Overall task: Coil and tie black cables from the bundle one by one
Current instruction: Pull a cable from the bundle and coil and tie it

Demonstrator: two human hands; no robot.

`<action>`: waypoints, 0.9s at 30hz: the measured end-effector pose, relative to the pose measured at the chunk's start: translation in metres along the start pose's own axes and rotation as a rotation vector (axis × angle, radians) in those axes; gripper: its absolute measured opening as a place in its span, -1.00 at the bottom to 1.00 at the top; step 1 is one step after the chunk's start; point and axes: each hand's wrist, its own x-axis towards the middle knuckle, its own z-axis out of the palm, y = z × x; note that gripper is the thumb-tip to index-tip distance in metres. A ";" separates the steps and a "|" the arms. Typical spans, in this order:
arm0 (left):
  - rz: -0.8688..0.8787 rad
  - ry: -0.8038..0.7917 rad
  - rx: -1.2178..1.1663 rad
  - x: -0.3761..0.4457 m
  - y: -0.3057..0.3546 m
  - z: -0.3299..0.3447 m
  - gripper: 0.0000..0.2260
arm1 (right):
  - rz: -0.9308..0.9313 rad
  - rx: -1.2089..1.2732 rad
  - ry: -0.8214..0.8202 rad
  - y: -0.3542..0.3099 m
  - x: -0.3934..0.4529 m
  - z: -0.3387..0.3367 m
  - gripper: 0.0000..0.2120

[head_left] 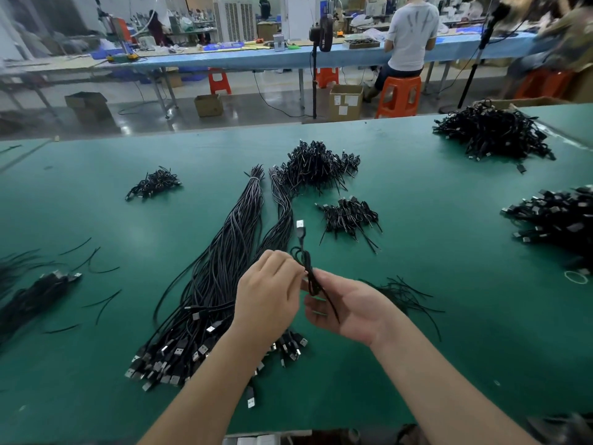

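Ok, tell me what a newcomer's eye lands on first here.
First, the two hands at centre: the left hand and right hand both grip a coiled black cable, its plug pointing up. Behind them a long bundle of black cables fans across the green table, with tied piles beyond.

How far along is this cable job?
Done: heaps of tied coils lie on the green table. In hand: the left hand and right hand hold one coiled cable, seemingly being tied. Left: a long bundle of uncoiled cables, so plenty remains.
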 end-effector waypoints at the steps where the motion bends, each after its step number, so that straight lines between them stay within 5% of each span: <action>1: -0.107 -0.005 -0.056 0.000 0.003 -0.001 -0.93 | -0.060 -0.022 0.013 0.002 0.001 -0.001 -0.71; 10: -0.982 -0.273 -0.707 0.013 0.012 -0.005 -0.85 | -0.566 -0.678 0.093 -0.001 -0.008 -0.003 -0.75; 14: -1.158 -0.364 -0.911 0.014 0.010 -0.005 -0.84 | -0.723 -0.892 0.192 0.001 -0.007 -0.008 -0.79; 17: -1.018 -0.306 -0.817 0.013 0.012 -0.002 -0.82 | -0.661 -0.874 0.218 -0.001 -0.007 -0.015 -0.79; 20: -0.527 -0.154 -0.367 0.011 0.012 -0.002 -0.91 | -0.366 -0.719 0.317 -0.010 -0.010 -0.018 -0.79; 23: -0.041 -0.053 -0.116 0.009 0.013 -0.004 -0.95 | -0.102 -0.473 0.248 -0.018 -0.013 -0.015 -0.53; 27: 0.078 -0.039 0.008 0.007 0.014 0.000 -0.91 | -0.145 -0.455 0.109 -0.023 -0.017 -0.009 -0.67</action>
